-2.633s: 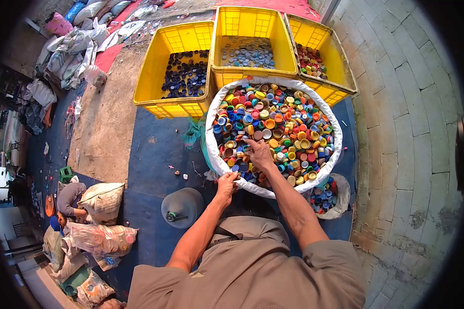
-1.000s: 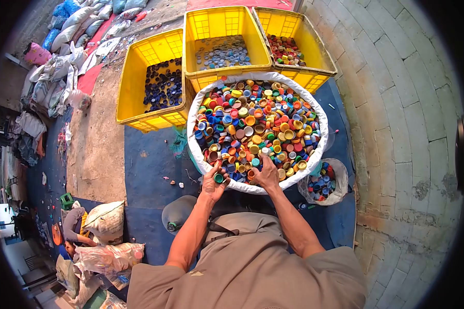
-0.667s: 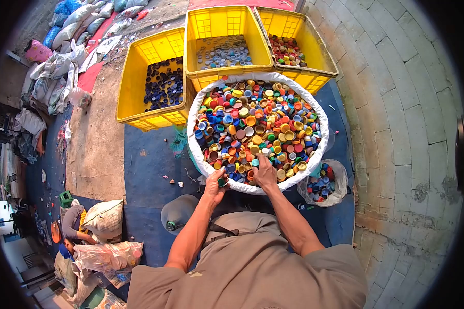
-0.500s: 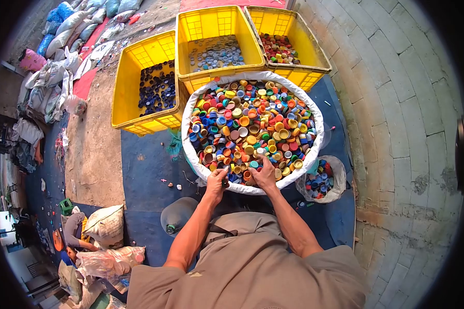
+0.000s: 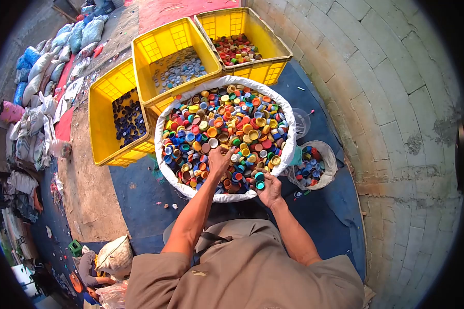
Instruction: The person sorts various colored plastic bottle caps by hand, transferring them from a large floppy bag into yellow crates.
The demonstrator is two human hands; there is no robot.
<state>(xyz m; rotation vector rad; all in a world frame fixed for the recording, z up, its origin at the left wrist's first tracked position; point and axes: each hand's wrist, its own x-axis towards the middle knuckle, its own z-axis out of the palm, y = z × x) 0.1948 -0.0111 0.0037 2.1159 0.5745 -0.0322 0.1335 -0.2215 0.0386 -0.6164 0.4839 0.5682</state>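
A big white sack (image 5: 162, 123) stands open in front of me, full of mixed coloured bottle caps (image 5: 227, 123). My left hand (image 5: 219, 158) reaches into the near middle of the pile, fingertips down among the caps; its grip is hidden. My right hand (image 5: 270, 189) is curled at the sack's front rim, fingers closed around caps, with a teal cap (image 5: 259, 184) at its fingertips.
Three yellow crates stand behind the sack: dark blue caps (image 5: 119, 117), grey-blue caps (image 5: 178, 67), red mixed caps (image 5: 236, 49). A small clear bag of caps (image 5: 310, 166) sits at the right beside a brick wall (image 5: 397, 103). Another person (image 5: 90, 268) crouches at lower left among sacks.
My left hand went from the sack's front rim forward into the pile. My right hand drew back out of the pile to the front rim. The view swung, so the crates sit further left.
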